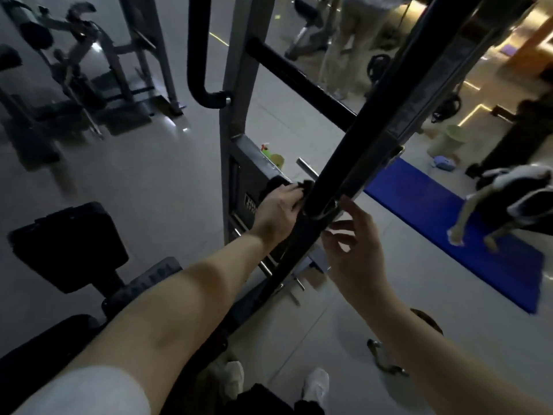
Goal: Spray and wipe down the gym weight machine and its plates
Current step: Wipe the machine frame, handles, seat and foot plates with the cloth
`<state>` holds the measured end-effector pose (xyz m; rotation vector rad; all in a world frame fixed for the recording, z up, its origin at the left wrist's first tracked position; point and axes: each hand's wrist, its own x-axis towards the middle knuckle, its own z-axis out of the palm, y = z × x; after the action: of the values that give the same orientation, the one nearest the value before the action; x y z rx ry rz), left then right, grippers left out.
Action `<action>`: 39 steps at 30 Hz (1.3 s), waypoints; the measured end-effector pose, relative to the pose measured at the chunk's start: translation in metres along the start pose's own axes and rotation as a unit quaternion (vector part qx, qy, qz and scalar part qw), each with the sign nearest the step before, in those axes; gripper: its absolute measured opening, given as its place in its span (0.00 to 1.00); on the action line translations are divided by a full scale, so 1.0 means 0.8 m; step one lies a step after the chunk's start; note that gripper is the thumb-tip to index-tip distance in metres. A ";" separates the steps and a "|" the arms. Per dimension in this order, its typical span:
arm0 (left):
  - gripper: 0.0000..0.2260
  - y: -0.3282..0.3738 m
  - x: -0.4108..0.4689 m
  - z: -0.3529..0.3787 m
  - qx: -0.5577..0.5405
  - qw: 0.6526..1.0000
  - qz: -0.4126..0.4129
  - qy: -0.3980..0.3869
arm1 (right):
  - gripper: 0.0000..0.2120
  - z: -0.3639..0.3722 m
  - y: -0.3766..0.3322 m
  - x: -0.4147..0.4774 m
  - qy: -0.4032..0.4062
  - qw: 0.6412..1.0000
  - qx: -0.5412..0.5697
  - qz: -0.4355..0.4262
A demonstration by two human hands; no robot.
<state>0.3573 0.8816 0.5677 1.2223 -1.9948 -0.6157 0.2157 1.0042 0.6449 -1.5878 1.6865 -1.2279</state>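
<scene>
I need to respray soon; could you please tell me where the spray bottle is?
In the head view, the spray bottle sits near centre, just behind the grey machine frame, beyond the left hand.

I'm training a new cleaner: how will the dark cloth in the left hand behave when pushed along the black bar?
The dark cloth looks floppy: it bunches in folds under the left hand. Probably light, since the fingers alone hold it. On the smooth black bar it likely slides easily, though it may crumple.

Left hand (279,212) grips a dark cloth (303,187) against the machine's black bar (359,145); my right hand (356,250) hovers relaxed just beside it.
</scene>
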 end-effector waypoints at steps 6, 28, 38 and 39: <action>0.22 -0.037 0.018 0.000 0.147 0.980 0.110 -0.073 | 0.24 0.030 -0.001 0.002 0.036 0.996 -0.070 -0.053; 0.15 -0.133 0.105 -0.085 0.180 0.983 0.007 -0.028 | 0.20 0.046 0.014 0.003 0.092 0.988 -0.104 -0.074; 0.14 -0.046 0.006 0.010 0.068 0.989 0.119 -0.048 | 0.25 0.045 0.013 0.003 0.090 0.988 -0.101 -0.080; 0.15 -0.043 -0.005 0.016 0.062 0.988 0.130 -0.050 | 0.26 0.043 0.013 0.003 0.084 0.988 -0.101 -0.083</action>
<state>0.3680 0.8704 0.5342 0.9938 -2.2593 -0.4348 0.2398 0.9921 0.6208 -1.8214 1.8659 -1.3412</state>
